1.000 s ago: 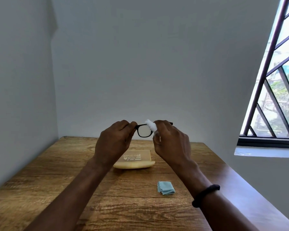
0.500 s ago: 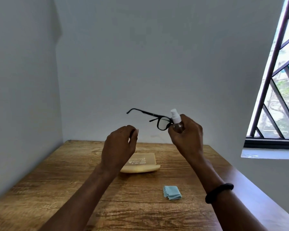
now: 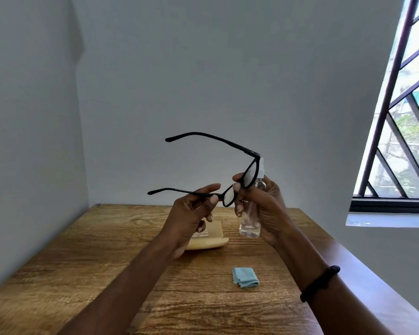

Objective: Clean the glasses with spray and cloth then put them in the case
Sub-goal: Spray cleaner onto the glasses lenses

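Wooden table (image 3: pixel 107 250): bore the case and the cloth.
Left hand (image 3: pixel 191 218): raised above the case, pinching the glasses' lower temple near its hinge, seemingly to steady the frame.
Right hand (image 3: pixel 264 209): above and right of the case, wrapped round the bottle, fingertips against the frame front.
Black-framed glasses (image 3: pixel 228 197): aloft over the case, temples unfolded, lenses beside the nozzle, probably for spraying.
Cream glasses case (image 3: pixel 211 243): lying flat, partly hidden.
Clear spray bottle (image 3: pixel 250 221): upright in the grip.
Folded blue cloth (image 3: pixel 245 277): nearer than the case, rightward, untouched.
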